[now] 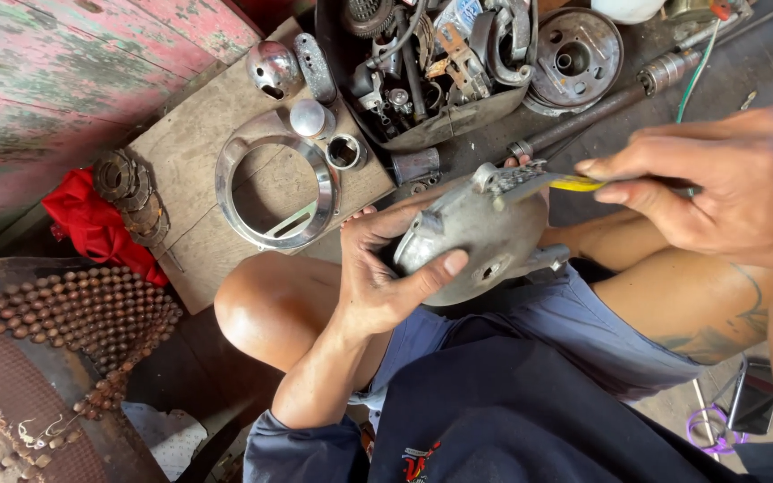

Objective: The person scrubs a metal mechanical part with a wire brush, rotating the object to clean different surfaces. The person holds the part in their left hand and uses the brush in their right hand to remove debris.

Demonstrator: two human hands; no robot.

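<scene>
A round grey metal engine cover (pixel 476 237) is held above the person's bare knees, clamped in the grip of the left hand (pixel 378 268), whose thumb is pressed across its face and whose fingers are curled behind its edge. A yellow-handled tool (pixel 574 183) is pinched shut between the thumb and fingers of the right hand (pixel 726 192), and its tip is laid against the finned upper rim of the cover. Beyond the cover, a chrome headlamp ring (pixel 275 183) is laid on a wooden board (pixel 190 152). To the right of the ring, a tray of mixed metal parts (pixel 431 72) is seen. A red cloth (pixel 91 224) is bunched to the left of the board.
</scene>
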